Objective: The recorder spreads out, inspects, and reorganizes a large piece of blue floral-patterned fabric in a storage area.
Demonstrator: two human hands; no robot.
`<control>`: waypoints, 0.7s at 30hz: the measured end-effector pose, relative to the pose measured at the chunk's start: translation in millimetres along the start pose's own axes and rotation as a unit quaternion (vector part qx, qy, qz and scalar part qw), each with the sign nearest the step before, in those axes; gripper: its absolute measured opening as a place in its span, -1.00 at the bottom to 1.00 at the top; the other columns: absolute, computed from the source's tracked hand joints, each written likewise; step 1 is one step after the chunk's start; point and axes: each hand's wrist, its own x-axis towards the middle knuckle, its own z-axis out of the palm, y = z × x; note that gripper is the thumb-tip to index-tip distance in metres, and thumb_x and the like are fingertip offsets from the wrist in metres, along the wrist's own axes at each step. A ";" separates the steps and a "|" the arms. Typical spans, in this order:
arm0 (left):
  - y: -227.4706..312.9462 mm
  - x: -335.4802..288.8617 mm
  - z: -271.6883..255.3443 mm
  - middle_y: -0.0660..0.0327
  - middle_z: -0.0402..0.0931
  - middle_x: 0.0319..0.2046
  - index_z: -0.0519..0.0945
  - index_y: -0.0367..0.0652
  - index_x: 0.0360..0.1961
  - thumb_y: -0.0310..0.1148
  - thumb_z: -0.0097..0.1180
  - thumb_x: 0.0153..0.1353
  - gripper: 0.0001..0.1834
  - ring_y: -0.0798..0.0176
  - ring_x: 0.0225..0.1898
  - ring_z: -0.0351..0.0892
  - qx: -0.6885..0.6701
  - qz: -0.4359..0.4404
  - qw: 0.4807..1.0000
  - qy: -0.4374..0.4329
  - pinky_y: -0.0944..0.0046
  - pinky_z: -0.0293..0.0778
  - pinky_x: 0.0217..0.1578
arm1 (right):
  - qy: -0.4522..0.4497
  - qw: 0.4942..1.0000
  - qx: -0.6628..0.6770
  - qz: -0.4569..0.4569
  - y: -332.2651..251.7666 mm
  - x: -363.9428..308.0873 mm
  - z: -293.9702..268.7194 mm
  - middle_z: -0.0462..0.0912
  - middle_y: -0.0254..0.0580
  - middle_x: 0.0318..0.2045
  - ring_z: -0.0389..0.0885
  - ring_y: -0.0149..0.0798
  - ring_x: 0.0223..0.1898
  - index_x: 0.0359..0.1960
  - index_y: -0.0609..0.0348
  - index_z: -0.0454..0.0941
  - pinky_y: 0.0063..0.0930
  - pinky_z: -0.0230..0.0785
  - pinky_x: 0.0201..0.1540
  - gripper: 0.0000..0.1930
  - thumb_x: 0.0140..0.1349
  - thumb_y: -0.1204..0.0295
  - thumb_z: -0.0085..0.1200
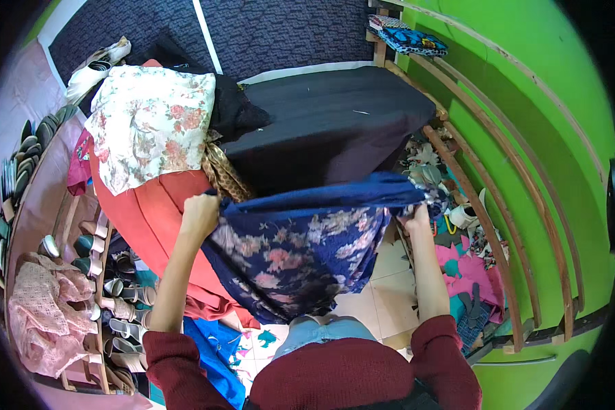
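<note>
A navy cloth with pink flowers [301,253] hangs stretched between my two hands in front of my body. My left hand [199,213] is closed on its left top edge. My right hand [417,217] grips the right top edge, where the fabric bunches. The cloth's lower part drapes down toward my waist. Just beyond it stands a table covered with black fabric [335,123].
A white floral cloth [150,126] lies over an orange-red cloth [164,219] at the table's left. Shoe racks [109,287] and a pink lace garment [44,314] are at left. Fabric scraps [471,266] litter the floor by the green wall's wooden rails [499,225].
</note>
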 end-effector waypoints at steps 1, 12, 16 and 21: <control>-13.8 -5.8 4.5 0.04 0.53 -0.58 0.58 -0.04 -0.38 -0.38 0.13 -0.13 -0.81 0.00 -0.47 0.57 -0.032 -0.031 0.997 0.061 0.08 0.45 -0.48 | -0.039 0.999 -0.004 -0.005 9.0 -23.4 35.7 0.44 -0.14 0.00 0.39 -0.03 0.02 -0.04 0.04 0.41 0.24 0.24 -0.03 -0.63 0.25 0.15 -0.27; -3.6 41.3 19.2 -0.01 0.49 -0.32 0.50 -0.25 -0.22 -0.36 -0.04 0.03 -0.72 0.00 -0.22 0.46 -0.479 -0.128 0.774 0.393 0.19 0.33 -0.15 | -0.229 0.952 0.102 -0.176 -33.5 -78.3 102.0 0.29 -0.19 0.16 0.28 -0.15 0.14 0.13 0.11 0.26 -0.22 0.04 0.24 -0.50 0.27 0.08 -0.28; 0.5 31.5 28.8 0.05 0.39 -0.16 0.47 -0.24 -0.24 -0.40 -0.08 0.09 -0.78 0.11 -0.10 0.36 -0.454 -0.077 0.766 0.449 0.25 0.20 0.03 | -0.191 0.949 0.016 -0.250 -56.4 -80.7 73.4 0.35 -0.19 0.11 0.30 -0.18 0.12 0.12 0.11 0.28 -0.27 0.07 0.22 -0.51 0.27 0.08 -0.26; -9.3 -11.7 18.7 0.22 0.43 -0.21 0.43 -0.27 -0.20 -0.49 -0.11 0.11 -0.79 0.34 -0.16 0.37 -0.702 -0.052 0.687 0.180 0.32 0.30 -0.09 | -0.082 0.923 -0.230 -0.298 -85.3 -81.0 25.3 0.38 -0.24 0.05 0.35 -0.26 0.05 0.10 0.18 0.28 -0.33 0.17 0.12 -0.51 0.25 0.12 -0.14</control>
